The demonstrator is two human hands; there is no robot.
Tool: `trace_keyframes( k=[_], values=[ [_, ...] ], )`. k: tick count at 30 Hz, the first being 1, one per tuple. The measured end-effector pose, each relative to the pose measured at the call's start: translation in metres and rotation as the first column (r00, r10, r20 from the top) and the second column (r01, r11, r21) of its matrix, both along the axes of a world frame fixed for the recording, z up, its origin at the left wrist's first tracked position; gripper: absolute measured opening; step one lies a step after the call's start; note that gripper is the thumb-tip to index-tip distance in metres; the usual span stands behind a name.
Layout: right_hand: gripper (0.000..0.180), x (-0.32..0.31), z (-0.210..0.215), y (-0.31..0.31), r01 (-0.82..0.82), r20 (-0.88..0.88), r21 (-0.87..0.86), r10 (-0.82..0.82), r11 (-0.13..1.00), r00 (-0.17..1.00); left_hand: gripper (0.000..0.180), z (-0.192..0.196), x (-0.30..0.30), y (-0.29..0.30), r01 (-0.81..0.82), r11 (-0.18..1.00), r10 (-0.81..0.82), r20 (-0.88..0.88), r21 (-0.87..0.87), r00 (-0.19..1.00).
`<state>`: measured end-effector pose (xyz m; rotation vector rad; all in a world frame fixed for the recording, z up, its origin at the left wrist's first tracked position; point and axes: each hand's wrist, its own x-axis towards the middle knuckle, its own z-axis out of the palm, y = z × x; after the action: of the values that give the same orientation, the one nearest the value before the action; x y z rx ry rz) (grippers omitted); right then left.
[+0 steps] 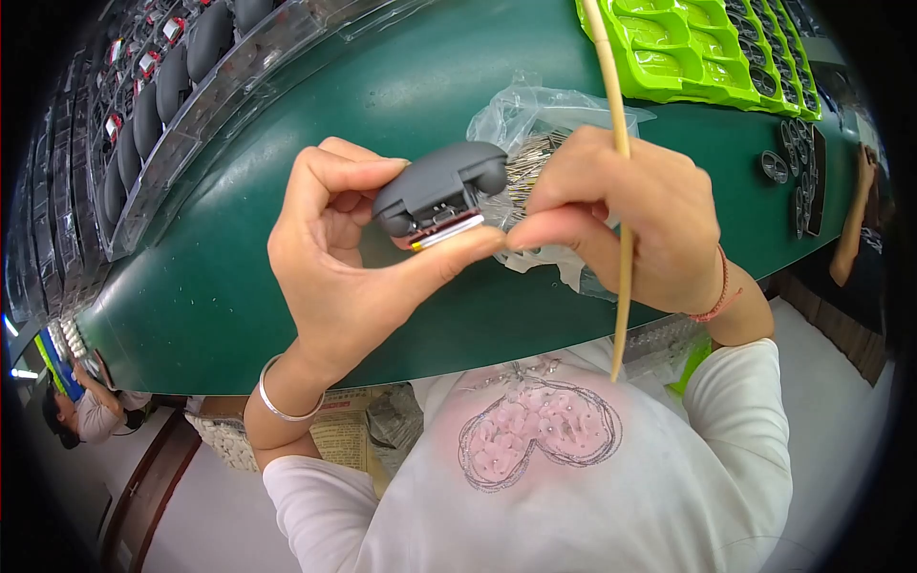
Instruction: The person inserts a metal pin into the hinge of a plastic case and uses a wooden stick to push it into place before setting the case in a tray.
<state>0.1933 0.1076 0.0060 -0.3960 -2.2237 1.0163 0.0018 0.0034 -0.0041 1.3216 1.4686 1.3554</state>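
My left hand (pixel 325 248) grips a dark grey rounded plastic housing (pixel 435 179) between thumb and fingers, above the green table. Its lower side shows exposed inner parts and a flat silver piece (pixel 451 232) with a yellow end, beside my left thumb. Close to the housing's right end, my right hand (pixel 650 205) is closed in a pinch. Whatever its fingertips hold, if anything, is too small to make out. Behind my right fingers lies a clear plastic bag (pixel 521 107) with many thin metal pins (pixel 535 158) in it.
A beige rod (pixel 616 105) crosses upright past my right hand. Clear trays (pixel 153 186) of grey housings stand left; a bright green tray (pixel 659 88) sits far right, near round dark parts (pixel 774 167). Other people's arms (pixel 850 224) show at both edges of the table (pixel 220 306).
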Motion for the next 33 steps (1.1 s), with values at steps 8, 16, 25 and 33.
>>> trace_keyframes(
  k=[8,16,25,33],
  values=[
    [0.026,0.002,0.006,0.002,0.042,-0.150,-0.065,-0.052,0.997,0.987,0.067,0.003,0.008,-0.009,0.096,0.994,-0.101,0.111,0.052,0.989],
    [0.032,0.002,0.008,0.000,0.040,-0.109,0.063,-0.033,0.997,0.993,0.068,0.003,0.009,-0.009,0.116,0.989,-0.122,0.069,0.087,0.990],
    [0.029,0.001,0.004,-0.002,0.001,-0.148,0.001,-0.001,1.000,0.989,0.069,0.003,0.008,-0.008,0.144,0.986,-0.148,0.042,0.081,0.988],
    [0.030,0.001,-0.003,-0.005,0.052,-0.209,-0.038,-0.059,0.998,0.976,0.069,0.004,0.008,-0.009,0.149,0.982,-0.150,0.004,0.114,0.989]
  ],
)
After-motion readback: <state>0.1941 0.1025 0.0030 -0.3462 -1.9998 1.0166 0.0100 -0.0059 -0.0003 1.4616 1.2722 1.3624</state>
